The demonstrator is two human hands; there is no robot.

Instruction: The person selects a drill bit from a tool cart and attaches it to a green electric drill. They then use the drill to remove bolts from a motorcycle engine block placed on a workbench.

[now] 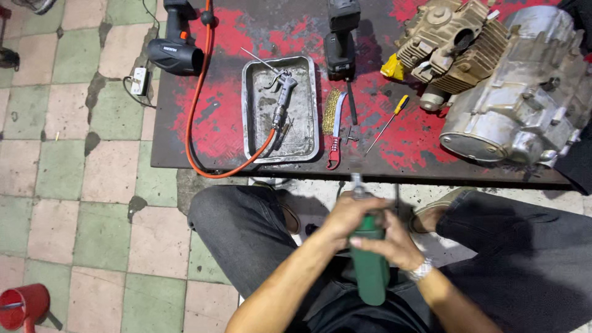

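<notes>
Both my hands clamp the green tool [370, 265] over my lap, left hand [345, 216] nearer its metal tip [356, 184], right hand [394, 245] below; long axis points toward the worktop [246, 18].

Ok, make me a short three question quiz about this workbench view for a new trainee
1. True or false: the air blow gun with the orange hose lies inside the metal tray.
2. Which thing lies right beside the tray? A) wire brush B) red funnel C) engine
3. Fill in: the left hand and the right hand both grip a ____ cylinder-shaped tool over the lap.

Key: 1 true. 2 A. 3 green.
</notes>
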